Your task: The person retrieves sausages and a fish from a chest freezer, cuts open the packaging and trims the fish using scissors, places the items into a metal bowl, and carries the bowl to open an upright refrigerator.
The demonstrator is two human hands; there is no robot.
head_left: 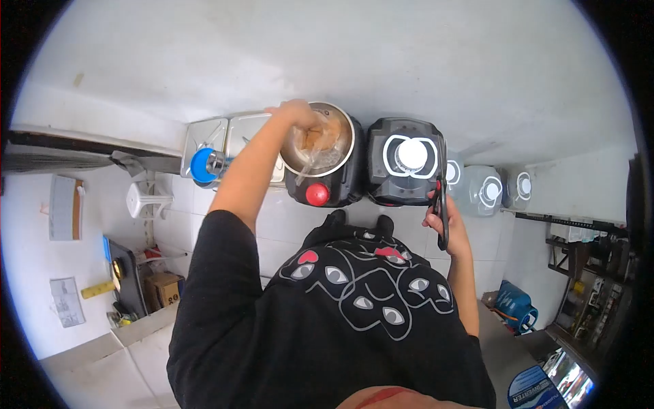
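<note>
My left hand reaches over the rim of a round metal pot, its fingers closed on a clear plastic bag with something orange-brown in it. The bag lies inside the pot, and its loose end trails toward me. My fingertips are partly hidden by the hand and the bag. The pot sits on top of a black container with a red cap. In my right hand I hold black scissors by the handles, pointing away from me, beside a black jug with a white cap.
Clear water jugs with white caps line the wall on the right. Metal trays and a blue-rimmed item stand left of the pot. A white stool is farther left. A blue gas cylinder stands at lower right.
</note>
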